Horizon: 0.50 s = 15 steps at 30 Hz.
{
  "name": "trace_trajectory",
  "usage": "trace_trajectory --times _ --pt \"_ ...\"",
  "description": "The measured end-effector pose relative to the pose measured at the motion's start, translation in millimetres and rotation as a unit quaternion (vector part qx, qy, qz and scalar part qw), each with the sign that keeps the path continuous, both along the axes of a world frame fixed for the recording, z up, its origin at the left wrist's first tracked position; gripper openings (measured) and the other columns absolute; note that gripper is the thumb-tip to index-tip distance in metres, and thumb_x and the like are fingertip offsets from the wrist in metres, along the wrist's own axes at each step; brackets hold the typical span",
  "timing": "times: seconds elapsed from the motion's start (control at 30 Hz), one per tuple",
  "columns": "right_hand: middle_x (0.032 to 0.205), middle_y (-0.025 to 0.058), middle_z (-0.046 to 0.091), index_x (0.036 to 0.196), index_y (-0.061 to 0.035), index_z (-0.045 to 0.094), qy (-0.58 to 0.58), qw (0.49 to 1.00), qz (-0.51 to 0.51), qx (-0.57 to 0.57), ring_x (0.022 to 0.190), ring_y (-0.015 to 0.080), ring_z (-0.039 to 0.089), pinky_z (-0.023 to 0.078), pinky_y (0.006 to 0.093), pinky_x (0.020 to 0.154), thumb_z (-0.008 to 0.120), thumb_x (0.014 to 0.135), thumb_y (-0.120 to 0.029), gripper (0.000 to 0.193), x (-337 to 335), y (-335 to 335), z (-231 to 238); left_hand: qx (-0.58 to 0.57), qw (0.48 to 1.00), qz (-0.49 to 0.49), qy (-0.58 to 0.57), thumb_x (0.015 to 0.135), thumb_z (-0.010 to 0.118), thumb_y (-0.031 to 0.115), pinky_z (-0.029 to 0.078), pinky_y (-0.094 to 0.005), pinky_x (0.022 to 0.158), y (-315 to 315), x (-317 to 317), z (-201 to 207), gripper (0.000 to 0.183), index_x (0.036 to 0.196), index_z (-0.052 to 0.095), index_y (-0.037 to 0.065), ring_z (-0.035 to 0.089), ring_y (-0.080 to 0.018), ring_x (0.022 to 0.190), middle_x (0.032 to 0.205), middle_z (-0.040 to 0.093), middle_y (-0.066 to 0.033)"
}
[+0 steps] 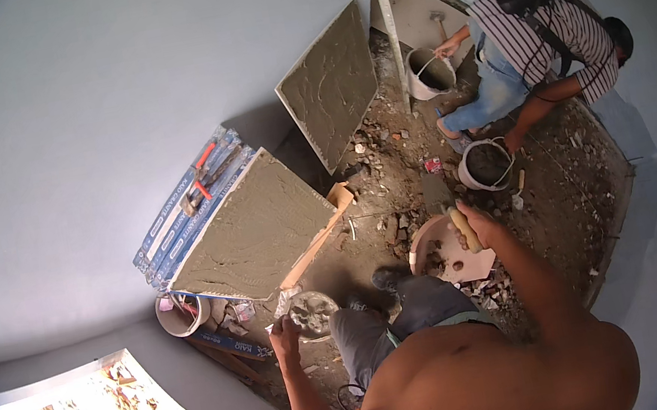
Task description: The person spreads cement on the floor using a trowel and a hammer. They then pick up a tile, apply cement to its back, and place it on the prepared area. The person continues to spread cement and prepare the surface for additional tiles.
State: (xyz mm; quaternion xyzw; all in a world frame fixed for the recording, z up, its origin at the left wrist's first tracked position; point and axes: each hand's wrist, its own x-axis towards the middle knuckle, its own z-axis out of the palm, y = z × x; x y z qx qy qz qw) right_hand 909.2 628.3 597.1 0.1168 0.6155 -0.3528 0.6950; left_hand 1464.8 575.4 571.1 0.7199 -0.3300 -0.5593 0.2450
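The person's right hand (pixel 482 226) grips a trowel (pixel 464 231) by its pale handle; the left hand (pixel 284 336) is at the edge of a bucket (pixel 334 300) of grey mortar (pixel 311 316). One mortar-coated slab (pixel 251 235) leans on blue boxes (pixel 175 222), another slab (pixel 332 83) beyond. A co-worker (pixel 524 46) touches two pails (pixel 417 86).

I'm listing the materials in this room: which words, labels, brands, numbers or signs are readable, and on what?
Stacked blue-and-white flat boxes against the wall: large repeated lettering, readable, wording not copied here.
Long blue strip below the stack: pale capitals, partly readable, likewise not copied.
Small red-and-white packet on the dirt: print too small to read.
I make out no other lettering.
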Motion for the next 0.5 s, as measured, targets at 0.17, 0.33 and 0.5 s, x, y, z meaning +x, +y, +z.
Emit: trace_trajectory --times 0.17,0.33,0.5 --pt "0.068 0.0040 0.052 0.105 -0.0021 0.062 -0.034 0.984 0.009 -0.175 0.052 0.0165 0.050 0.043 0.0351 0.050 0.043 0.095 -0.064 0.066 37.5 -78.8 77.8 0.041 0.998 -0.046 -0.011 0.095 0.055 0.025 0.051 -0.0261 0.057 -25.5 17.0 13.3 0.032 0.103 0.064 -0.006 0.061 -0.0120 0.065 0.078 0.061 -0.0049" --pt "0.070 0.0048 0.054 0.104 -0.0037 0.062 0.046 0.988 0.020 -0.149 0.052 0.0156 0.054 0.046 0.0325 0.047 0.048 0.095 -0.059 0.058 49.8 -68.8 71.4 0.107 0.991 -0.076 0.006 0.093 0.056 0.022 0.052 -0.0284 0.051 -28.5 62.3 -14.4 0.024 0.094 0.063 -0.001 0.063 -0.0148 0.063 0.079 0.062 -0.0071" --pt "0.088 0.0176 0.063 0.112 0.0055 0.060 0.299 0.944 0.075 0.118 0.068 0.0279 0.065 0.054 0.0446 0.062 0.051 0.097 -0.052 0.060 32.4 51.5 -75.8 0.104 0.978 -0.177 -0.043 0.091 0.058 0.023 0.051 -0.0297 0.050 -59.8 81.4 -35.8 0.031 0.103 0.064 -0.005 0.063 -0.0173 0.062 0.079 0.064 -0.0096"
